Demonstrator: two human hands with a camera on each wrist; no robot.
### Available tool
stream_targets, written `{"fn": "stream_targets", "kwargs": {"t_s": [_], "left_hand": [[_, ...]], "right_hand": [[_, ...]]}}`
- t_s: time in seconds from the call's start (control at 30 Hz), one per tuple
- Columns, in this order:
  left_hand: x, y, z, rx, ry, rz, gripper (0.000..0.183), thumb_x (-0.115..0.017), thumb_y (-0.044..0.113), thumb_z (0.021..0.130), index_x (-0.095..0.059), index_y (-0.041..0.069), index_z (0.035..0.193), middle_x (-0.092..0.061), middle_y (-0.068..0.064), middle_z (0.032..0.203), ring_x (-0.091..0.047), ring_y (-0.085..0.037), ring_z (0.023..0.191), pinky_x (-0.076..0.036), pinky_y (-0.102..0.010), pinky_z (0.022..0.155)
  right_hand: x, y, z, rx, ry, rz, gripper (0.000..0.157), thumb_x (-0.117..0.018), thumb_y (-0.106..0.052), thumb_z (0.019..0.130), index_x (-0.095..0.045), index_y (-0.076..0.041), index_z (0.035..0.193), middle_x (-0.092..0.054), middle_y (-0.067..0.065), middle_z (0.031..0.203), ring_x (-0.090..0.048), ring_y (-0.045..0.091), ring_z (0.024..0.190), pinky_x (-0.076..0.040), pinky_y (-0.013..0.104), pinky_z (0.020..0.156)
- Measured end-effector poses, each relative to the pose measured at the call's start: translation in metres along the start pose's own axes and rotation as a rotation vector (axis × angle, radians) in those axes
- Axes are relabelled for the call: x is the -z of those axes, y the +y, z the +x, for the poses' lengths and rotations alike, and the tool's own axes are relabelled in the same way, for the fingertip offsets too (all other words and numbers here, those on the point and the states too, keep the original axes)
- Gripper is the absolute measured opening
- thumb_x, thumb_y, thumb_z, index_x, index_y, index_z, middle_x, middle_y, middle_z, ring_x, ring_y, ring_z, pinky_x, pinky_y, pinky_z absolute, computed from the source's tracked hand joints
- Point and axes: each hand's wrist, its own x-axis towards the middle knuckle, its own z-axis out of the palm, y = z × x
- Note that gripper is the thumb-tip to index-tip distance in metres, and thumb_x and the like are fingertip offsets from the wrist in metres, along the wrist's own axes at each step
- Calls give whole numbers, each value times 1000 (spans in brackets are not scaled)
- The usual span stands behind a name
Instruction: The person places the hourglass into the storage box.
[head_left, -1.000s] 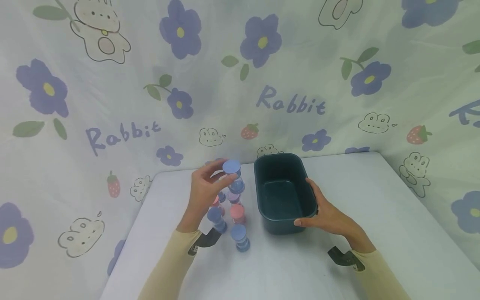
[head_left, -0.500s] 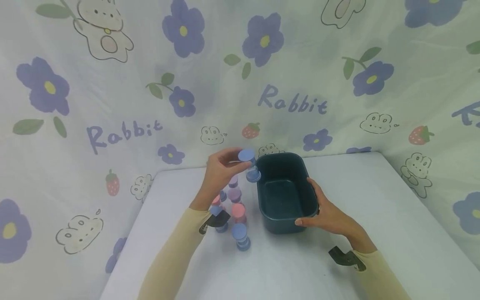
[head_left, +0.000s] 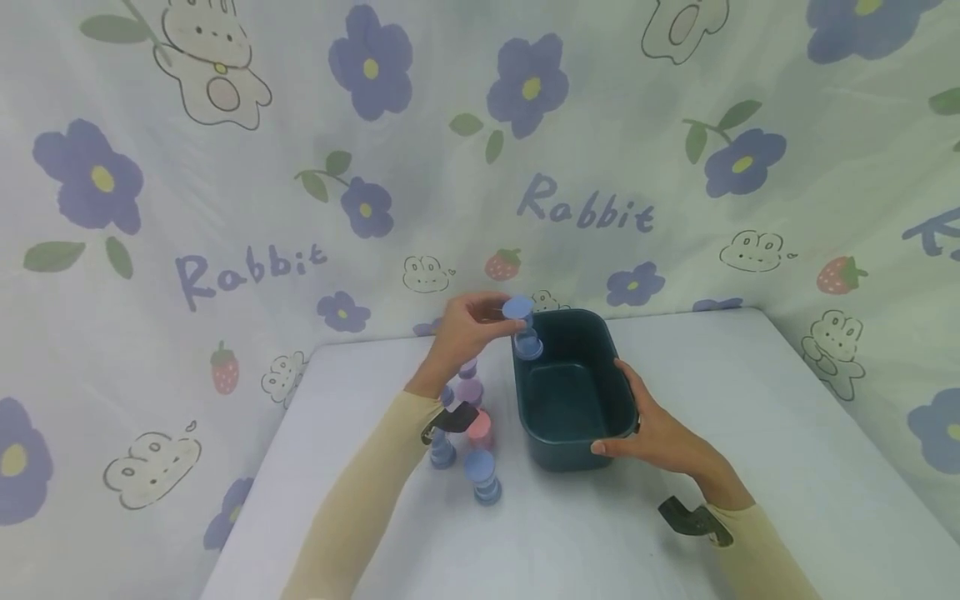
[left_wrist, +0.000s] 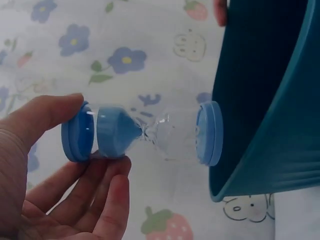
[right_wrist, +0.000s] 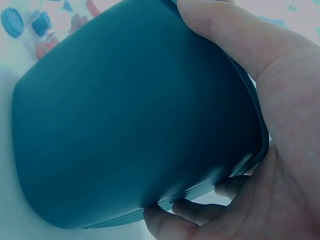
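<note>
My left hand point(head_left: 467, 332) pinches a blue hourglass point(left_wrist: 114, 132) by one capped end, between thumb and fingers. Its clear glass shows blue sand gathered in the bulb near the thumb. In the head view the hourglass appears over the back left rim of a dark teal bin point(head_left: 573, 437). With thumb and fingers round its near right corner, my right hand point(head_left: 663, 433) grips the bin. The right wrist view shows that hand point(right_wrist: 280, 100) with the thumb at the rim and fingertips against the outer wall. The bin's visible floor is bare.
Left of the bin stand several more hourglasses: a blue one point(head_left: 483, 477) in front, a pink one point(head_left: 480, 429), a purple one point(head_left: 469, 392), and another blue one point(head_left: 442, 452) partly behind the left sleeve. A patterned curtain point(head_left: 450, 167) hangs behind the white table point(head_left: 570, 533).
Holding the blue hourglass, my left hand has moved right and a little up, from above the other hourglasses to the bin's back left rim. The right hand and bin have stayed put.
</note>
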Motion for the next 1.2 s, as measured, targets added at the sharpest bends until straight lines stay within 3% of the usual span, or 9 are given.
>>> {"fn": "stream_targets", "kwargs": {"t_s": [0.33,0.57,0.77,1.0,1.2], "left_hand": [[-8,-11,14,29,-52,29,40,-86,20,84,-73,11,120,-77,-9,119,-76,-24,108,-60,-43,101],[-12,-22,20,53,-93,65,47,-86,20,84,-70,10,128,-73,-8,129,-74,-27,112,-58,-49,104],[-16,-32,25,61,-136,114,42,-86,23,84,-74,15,124,-77,-5,121,-75,-24,109,-57,-51,105],[-21,-43,30,98,-155,170,50,-89,26,80,-72,13,125,-75,-7,123,-75,-24,113,-59,-47,103],[-26,-45,32,85,-197,245,50,-87,25,82,-70,10,126,-72,-10,129,-72,-28,120,-60,-45,102]], "right_hand": [[1,0,1,-6,-4,-1,127,-87,-37,79,5,-26,165,-4,24,173,-23,58,150,-38,80,108],[-1,3,2,1,2,4,126,-87,-38,79,4,-26,165,-5,23,173,-25,57,150,-39,79,108],[-2,4,2,8,0,1,126,-87,-39,80,4,-23,165,-3,24,172,-24,57,150,-40,78,108],[-2,2,1,-10,0,-11,126,-87,-40,79,3,-23,165,-3,24,173,-23,57,151,-38,79,109],[-1,1,0,4,0,0,126,-88,-38,79,3,-23,165,-3,23,173,-22,57,151,-38,80,109]]}}
